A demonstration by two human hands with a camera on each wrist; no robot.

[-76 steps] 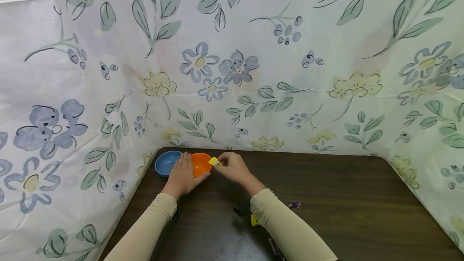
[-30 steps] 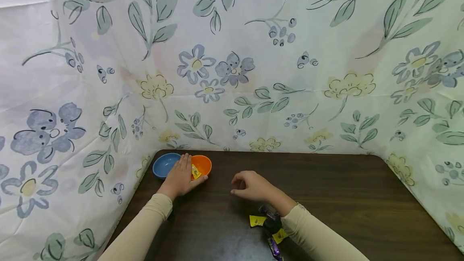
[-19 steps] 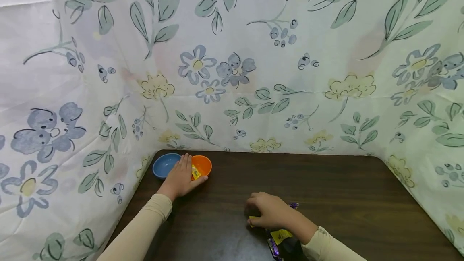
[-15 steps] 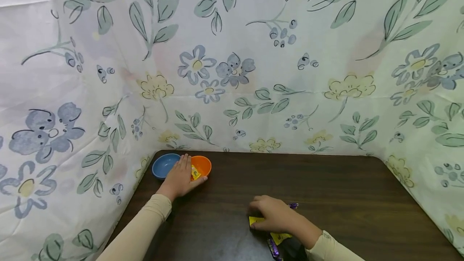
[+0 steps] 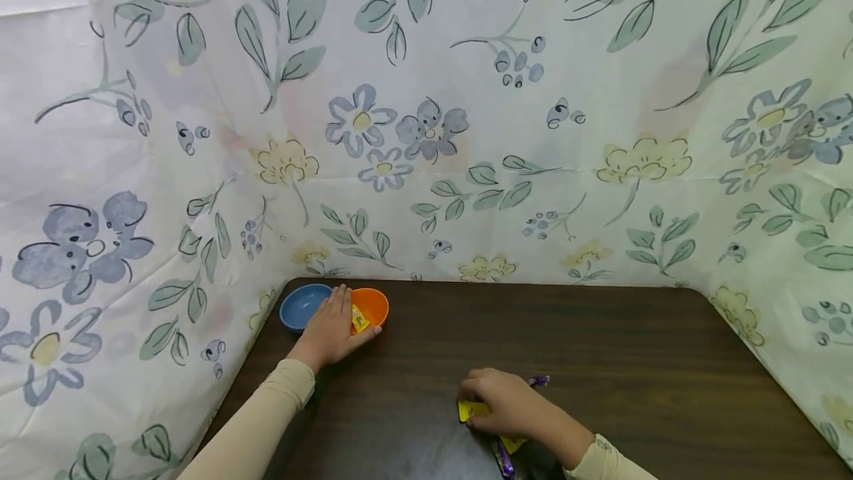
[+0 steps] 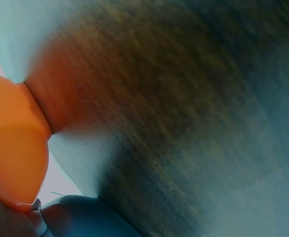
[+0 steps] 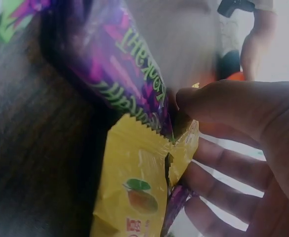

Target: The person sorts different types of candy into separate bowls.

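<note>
My left hand [image 5: 331, 328] lies with straight fingers over the inner sides of a blue bowl [image 5: 300, 304] and an orange bowl [image 5: 378, 306]. A yellow wrapped candy [image 5: 360, 318] sits inside the orange one. At the front of the table, my right hand [image 5: 509, 402] pinches another yellow wrapped candy [image 5: 469, 411] between thumb and fingers. Below that hand, a third yellow candy [image 5: 512, 444] shows in part, printed with a fruit in the right wrist view. Purple wrapped candies [image 5: 503, 459] lie around the hand, partly covered by it.
The dark wooden table [image 5: 600, 347] reaches back to a floral cloth [image 5: 506, 132], which also hangs along both sides. Both bowls stand near the far left corner. In the left wrist view, the orange bowl [image 6: 16, 138] overlaps part of the blue bowl [image 6: 85, 215].
A yellow candy went from the right hand into the orange bowl. The right hand then moved back toward the front candies and closed its fingers on one. The left hand stayed at the bowls.
</note>
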